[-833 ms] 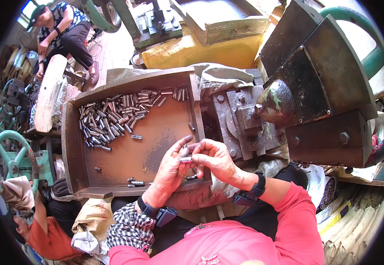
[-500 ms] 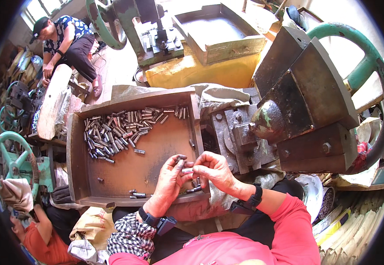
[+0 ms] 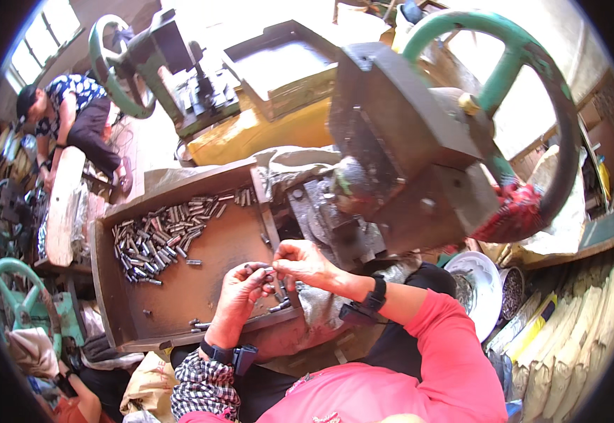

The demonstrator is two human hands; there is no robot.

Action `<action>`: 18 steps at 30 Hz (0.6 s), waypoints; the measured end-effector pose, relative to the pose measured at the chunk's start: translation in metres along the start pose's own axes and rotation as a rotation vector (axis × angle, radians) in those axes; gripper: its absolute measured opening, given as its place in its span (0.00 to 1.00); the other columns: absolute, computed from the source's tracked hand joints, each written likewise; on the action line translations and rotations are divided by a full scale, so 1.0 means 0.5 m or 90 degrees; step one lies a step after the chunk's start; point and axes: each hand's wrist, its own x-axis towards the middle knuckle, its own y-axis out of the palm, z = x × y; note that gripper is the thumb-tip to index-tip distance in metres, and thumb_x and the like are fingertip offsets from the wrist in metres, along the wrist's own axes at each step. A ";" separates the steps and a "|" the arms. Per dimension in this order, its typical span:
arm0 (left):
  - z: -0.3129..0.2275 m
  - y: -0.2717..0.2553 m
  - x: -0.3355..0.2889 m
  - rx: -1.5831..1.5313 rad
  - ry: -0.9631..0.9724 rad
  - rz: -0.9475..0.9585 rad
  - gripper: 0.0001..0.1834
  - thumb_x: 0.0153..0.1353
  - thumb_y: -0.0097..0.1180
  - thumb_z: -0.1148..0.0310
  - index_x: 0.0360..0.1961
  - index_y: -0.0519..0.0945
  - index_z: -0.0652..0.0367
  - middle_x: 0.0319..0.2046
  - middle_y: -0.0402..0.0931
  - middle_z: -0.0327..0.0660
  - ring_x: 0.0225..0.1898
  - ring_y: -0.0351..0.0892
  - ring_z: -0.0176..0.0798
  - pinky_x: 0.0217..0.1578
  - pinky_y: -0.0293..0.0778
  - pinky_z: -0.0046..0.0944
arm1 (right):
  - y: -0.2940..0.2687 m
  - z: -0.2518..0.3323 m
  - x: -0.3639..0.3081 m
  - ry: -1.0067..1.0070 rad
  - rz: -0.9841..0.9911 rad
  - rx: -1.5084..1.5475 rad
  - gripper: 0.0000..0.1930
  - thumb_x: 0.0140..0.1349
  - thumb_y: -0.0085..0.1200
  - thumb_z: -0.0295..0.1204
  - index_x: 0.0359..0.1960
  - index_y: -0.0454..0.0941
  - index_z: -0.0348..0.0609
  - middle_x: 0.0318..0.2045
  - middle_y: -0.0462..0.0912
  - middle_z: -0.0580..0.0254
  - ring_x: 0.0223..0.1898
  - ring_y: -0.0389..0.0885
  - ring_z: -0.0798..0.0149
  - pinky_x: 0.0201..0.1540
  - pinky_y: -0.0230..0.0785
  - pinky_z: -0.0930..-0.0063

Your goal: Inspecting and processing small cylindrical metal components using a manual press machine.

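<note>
My left hand [image 3: 238, 295] and my right hand [image 3: 305, 265] meet above the front right part of a shallow rust-brown tray [image 3: 101, 299]. Fingertips of both hands pinch together at a small metal cylinder [image 3: 269, 269], mostly covered by the fingers. Behind them in the tray lies a heap of short shiny metal cylinders [image 3: 153, 243]. A few more cylinders [image 3: 278, 306] rest below my right hand, and some lie along the front wall. Right of the tray stands a hand press [image 3: 391, 141] with a bolted metal base [image 3: 324, 215].
The press's large green handwheel [image 3: 568, 120] rises at the right, a red cloth on its rim. A white basin [image 3: 487, 292] with small metal parts sits right of my knee. Another press [image 3: 187, 84] stands behind. At the far left a person [image 3: 74, 120] bends over a bench.
The view has swung right, so the tray and presses sit further left in the picture. My hands remain together over the tray, their fingers shifted slightly around the small cylinder.
</note>
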 end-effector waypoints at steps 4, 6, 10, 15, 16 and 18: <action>0.010 0.015 -0.002 -0.025 0.048 0.035 0.08 0.60 0.55 0.74 0.39 0.77 0.67 0.30 0.79 0.44 0.24 0.78 0.34 0.25 0.75 0.29 | -0.011 0.049 -0.053 -0.014 -0.021 -0.091 0.07 0.63 0.51 0.27 0.33 0.71 0.34 0.25 0.78 0.61 0.20 0.77 0.73 0.21 0.71 0.81; 0.019 0.043 -0.002 -0.010 0.042 0.059 0.08 0.60 0.55 0.74 0.40 0.77 0.67 0.30 0.79 0.44 0.24 0.78 0.34 0.24 0.75 0.28 | -0.026 0.057 -0.090 -0.036 -0.014 -0.131 0.07 0.63 0.51 0.27 0.34 0.72 0.33 0.25 0.78 0.61 0.21 0.77 0.73 0.22 0.72 0.80; 0.029 0.109 -0.016 0.013 0.029 0.033 0.09 0.60 0.55 0.75 0.41 0.76 0.67 0.30 0.78 0.44 0.24 0.78 0.33 0.24 0.75 0.28 | -0.035 0.151 -0.237 -0.153 -0.141 -0.400 0.08 0.60 0.54 0.30 0.33 0.74 0.38 0.22 0.78 0.55 0.21 0.79 0.63 0.24 0.70 0.69; 0.009 0.143 -0.002 0.154 0.061 -0.039 0.10 0.60 0.55 0.73 0.41 0.75 0.67 0.31 0.77 0.42 0.26 0.77 0.31 0.27 0.74 0.27 | -0.084 0.327 -0.522 -0.451 -0.332 -0.847 0.10 0.48 0.61 0.28 0.31 0.76 0.42 0.36 0.76 0.55 0.33 0.77 0.58 0.33 0.70 0.67; 0.002 0.153 0.008 0.181 0.069 -0.018 0.10 0.60 0.55 0.73 0.41 0.75 0.66 0.31 0.77 0.41 0.26 0.77 0.30 0.27 0.74 0.27 | -0.140 0.289 -0.546 -0.768 -0.416 -0.595 0.25 0.59 0.49 0.37 0.55 0.64 0.36 0.47 0.73 0.49 0.47 0.73 0.56 0.49 0.67 0.63; 0.002 0.155 0.049 0.214 0.086 0.005 0.10 0.59 0.56 0.72 0.40 0.75 0.66 0.31 0.77 0.39 0.27 0.77 0.30 0.28 0.75 0.27 | -0.159 0.336 -0.542 -0.666 -0.900 -0.573 0.19 0.63 0.45 0.36 0.48 0.70 0.32 0.51 0.69 0.45 0.53 0.70 0.51 0.56 0.61 0.61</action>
